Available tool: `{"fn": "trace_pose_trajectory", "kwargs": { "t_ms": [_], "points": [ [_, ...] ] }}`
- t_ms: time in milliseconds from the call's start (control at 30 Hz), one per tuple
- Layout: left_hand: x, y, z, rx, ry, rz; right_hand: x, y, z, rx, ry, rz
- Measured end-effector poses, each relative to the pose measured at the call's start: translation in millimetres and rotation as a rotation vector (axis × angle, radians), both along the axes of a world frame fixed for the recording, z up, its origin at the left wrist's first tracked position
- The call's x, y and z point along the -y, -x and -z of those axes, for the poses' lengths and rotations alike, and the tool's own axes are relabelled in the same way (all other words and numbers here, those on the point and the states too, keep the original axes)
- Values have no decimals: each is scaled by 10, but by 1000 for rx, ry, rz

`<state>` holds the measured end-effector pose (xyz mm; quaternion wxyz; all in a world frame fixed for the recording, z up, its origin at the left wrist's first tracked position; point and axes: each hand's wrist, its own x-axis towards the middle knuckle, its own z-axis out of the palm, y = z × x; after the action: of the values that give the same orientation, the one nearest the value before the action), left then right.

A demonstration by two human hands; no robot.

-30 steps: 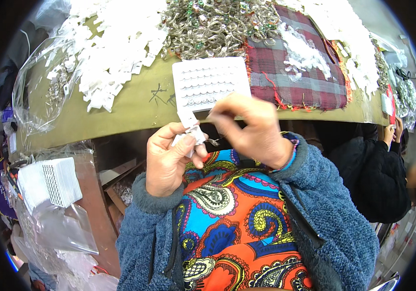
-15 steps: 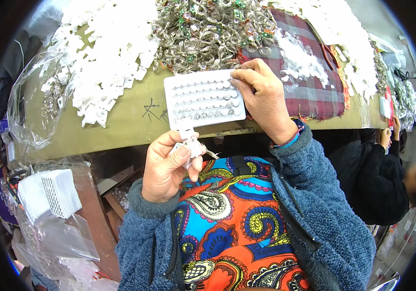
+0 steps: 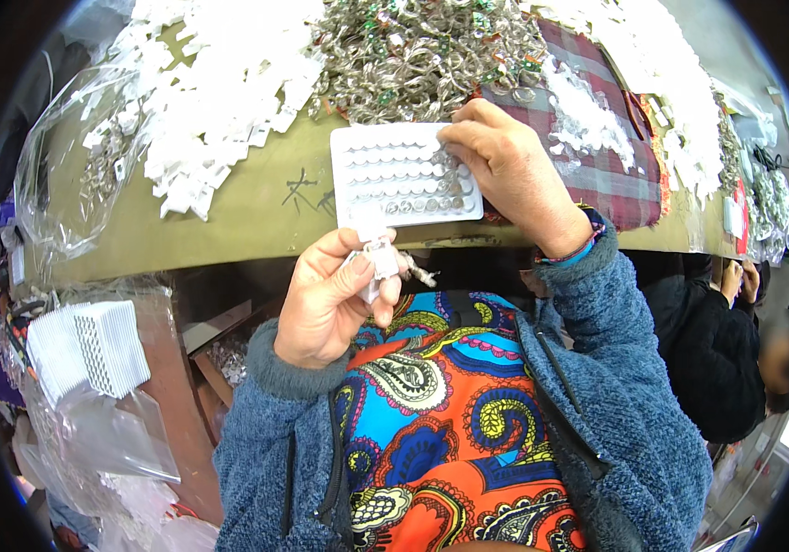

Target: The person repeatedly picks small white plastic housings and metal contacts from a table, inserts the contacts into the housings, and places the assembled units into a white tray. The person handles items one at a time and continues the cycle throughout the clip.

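A white plastic tray with rows of round slots lies on the table's near edge. Small clear and silvery round pieces sit in its right part and along its bottom row. Thumb and fingers of my right hand are pinched at the tray's upper right corner; what is between them is hidden. Below the tray's lower left corner, my left hand grips small white pieces. A twisted pale strand sticks out beside them.
Behind the tray lies a heap of silvery loops with green and red bits. White pieces are piled to its left, and a plaid cloth to its right. White stacked trays stand lower left. Another person sits at far right.
The whole view has shifted slightly. My left hand has turned the white pieces a little, and more of the pale strand shows. The right hand stays at the tray's upper right corner.
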<state>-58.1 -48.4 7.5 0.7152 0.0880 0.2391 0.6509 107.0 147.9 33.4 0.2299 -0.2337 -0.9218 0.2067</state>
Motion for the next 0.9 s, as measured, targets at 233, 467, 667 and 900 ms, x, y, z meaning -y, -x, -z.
{"fn": "trace_pose_trajectory", "kwargs": {
  "t_ms": [233, 467, 667, 900],
  "points": [
    [38, -69, 39, 63, -13, -43, 450, -31, -183, -293, 144, 4],
    [131, -182, 41, -26, -51, -112, 1081, 26, -194, -346, 203, -83],
    [178, -158, 58, -6, -88, -128, 1081, 30, -241, -329, 379, -163],
    [116, -124, 32, -69, -67, -131, 1004, 171, -132, -460, 93, -176]
  ]
}}
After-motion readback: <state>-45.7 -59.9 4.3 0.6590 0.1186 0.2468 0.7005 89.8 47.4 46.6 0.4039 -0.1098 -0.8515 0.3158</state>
